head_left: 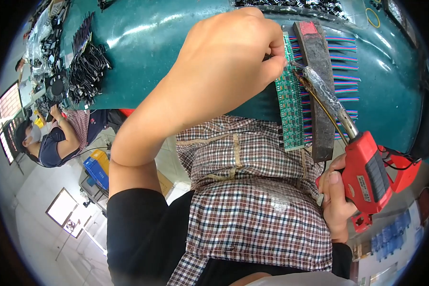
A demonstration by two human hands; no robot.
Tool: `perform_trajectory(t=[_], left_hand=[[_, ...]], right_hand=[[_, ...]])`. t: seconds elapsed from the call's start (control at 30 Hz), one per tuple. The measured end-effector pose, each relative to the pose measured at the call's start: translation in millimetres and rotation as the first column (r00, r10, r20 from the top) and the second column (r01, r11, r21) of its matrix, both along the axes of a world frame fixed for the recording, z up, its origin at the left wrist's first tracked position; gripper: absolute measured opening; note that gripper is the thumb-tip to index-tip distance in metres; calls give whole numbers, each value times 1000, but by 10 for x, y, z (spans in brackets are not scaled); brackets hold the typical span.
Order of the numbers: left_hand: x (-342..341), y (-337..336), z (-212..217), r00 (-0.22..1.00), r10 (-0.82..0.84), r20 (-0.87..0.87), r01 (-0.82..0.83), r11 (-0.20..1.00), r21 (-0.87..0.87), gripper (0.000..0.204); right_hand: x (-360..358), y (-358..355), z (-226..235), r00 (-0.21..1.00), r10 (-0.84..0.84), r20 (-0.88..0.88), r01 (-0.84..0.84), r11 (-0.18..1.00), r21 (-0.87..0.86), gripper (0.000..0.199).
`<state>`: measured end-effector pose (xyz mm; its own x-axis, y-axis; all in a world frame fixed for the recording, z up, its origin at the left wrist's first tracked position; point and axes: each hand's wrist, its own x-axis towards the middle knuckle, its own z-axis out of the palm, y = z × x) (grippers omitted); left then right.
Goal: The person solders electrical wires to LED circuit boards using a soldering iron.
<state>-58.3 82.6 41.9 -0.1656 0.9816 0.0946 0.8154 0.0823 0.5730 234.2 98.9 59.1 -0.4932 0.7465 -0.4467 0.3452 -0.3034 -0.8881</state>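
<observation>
A long strip of green circuit boards [290, 112] lies on the green table, its near end by the table's front edge. Multicoloured ribbon wires [345, 69] run out from its right side. My left hand [240, 43] reaches over from the left and is closed in a pinch at the board's upper left edge; what its fingers hold is hidden. In my right hand [336, 198] is a red soldering gun [364, 169], gripped by its handle. Its metal barrel slants up and left over the wires, and the tip is close to the board beside my left fingertips. A thin brass-coloured tube runs along the barrel.
A dark, worn bar [323, 121] with a pink patch at its far end lies across the wires. Bundled black cables [88, 69] are on the table's left. More dark parts [300, 5] sit along the back. Another person [57, 136] works at far left, near a blue crate [96, 174].
</observation>
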Motion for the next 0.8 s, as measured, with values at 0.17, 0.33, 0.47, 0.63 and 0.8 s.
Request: perform_trajectory(t=[0.17, 0.33, 0.47, 0.63, 0.8], left_hand=[[12, 6, -8, 999, 35, 26, -34, 999, -18, 10], [33, -4, -24, 998, 56, 16, -56, 998, -1, 10], [2, 109, 264, 988, 90, 125, -49, 953, -299, 12], [-11, 93, 245, 989, 83, 122, -42, 951, -306, 10], [-38, 108, 245, 992, 50, 120, -13, 959, -285, 10]], right_hand=[[34, 8, -35, 998, 54, -29, -53, 998, 33, 14], [19, 20, -38, 996, 63, -60, -63, 998, -4, 11], [11, 13, -50, 997, 43, -58, -44, 999, -15, 11], [-9, -2, -37, 999, 25, -35, -26, 1000, -8, 12], [-2, 9, -40, 998, 42, -42, -42, 999, -15, 13]])
